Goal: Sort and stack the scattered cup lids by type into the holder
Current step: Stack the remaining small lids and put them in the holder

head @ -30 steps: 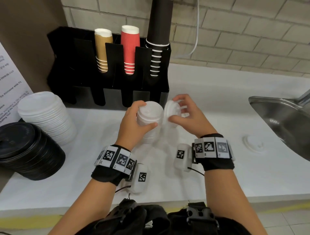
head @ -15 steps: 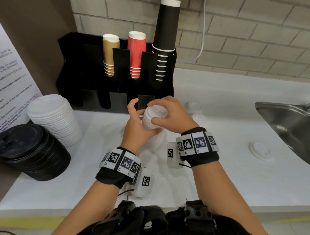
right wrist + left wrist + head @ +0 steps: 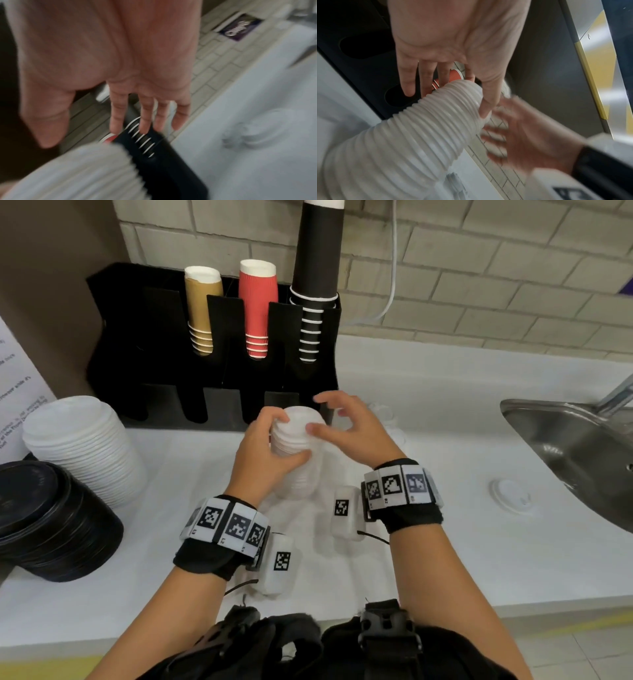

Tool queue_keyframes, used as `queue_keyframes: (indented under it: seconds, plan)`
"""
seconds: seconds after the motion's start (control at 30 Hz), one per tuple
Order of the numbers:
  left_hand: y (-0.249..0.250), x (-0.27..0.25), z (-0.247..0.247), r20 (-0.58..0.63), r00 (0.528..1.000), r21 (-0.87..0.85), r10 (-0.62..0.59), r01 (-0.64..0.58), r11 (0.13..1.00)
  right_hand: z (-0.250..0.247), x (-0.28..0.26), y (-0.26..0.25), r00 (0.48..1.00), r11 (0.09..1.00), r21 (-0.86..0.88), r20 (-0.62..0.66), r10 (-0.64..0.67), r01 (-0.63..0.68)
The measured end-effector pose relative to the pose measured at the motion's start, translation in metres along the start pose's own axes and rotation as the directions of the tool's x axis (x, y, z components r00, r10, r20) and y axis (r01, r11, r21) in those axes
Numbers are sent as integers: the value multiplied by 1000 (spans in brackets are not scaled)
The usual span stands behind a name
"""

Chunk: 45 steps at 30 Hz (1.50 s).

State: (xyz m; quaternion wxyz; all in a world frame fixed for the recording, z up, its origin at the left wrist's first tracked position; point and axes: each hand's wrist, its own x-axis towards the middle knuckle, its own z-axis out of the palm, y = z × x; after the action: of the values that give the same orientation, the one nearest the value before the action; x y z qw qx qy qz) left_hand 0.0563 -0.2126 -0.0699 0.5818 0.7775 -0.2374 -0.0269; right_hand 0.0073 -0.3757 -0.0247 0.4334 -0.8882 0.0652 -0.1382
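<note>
A tall stack of small white lids (image 3: pixel 291 460) stands on the counter in front of the black holder (image 3: pixel 144 354). My left hand (image 3: pixel 287 437) grips the stack near its top, thumb in front and fingers behind, as the left wrist view shows (image 3: pixel 419 135). My right hand (image 3: pixel 325 414) hovers just right of the stack's top with its fingers spread, and its thumb is at the top lid. It holds nothing. One loose white lid (image 3: pixel 510 496) lies to the right near the sink. More loose lids (image 3: pixel 382 410) lie behind my right hand.
A pile of large white lids (image 3: pixel 82 446) and a pile of black lids (image 3: pixel 51 522) sit at the left. The holder carries brown cups (image 3: pixel 202 309), red cups (image 3: pixel 257 306) and tall black cups (image 3: pixel 317 268). A steel sink (image 3: pixel 575 446) is at the right.
My right hand brought a single white lid onto the top of the stack, let go of it, and now spreads its fingers beside it. My left hand keeps its grip.
</note>
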Motion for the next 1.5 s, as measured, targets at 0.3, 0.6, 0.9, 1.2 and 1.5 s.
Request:
queue_keyframes:
  seconds: [0.3,0.6,0.9,1.2,1.5]
  plan:
    - [7,3,10,-40,999,37,-35,37,999,-101,-41,105,449,457,-111,-488,749,-883]
    - [11,-1,19,-67,996,55,-58,62,997,-123,-75,127,407,343,-220,-494,768,-913]
    - [14,-6,19,-70,995,57,-70,74,996,-134,-79,118,494,374,-384,-285,821,-844]
    - [12,-9,19,-56,997,46,-47,50,998,-127,-79,100,615,421,-485,-367,698,-767]
    - [3,-9,20,-83,996,66,9,-4,998,-88,-28,34,900,907,59,-115,420,-416]
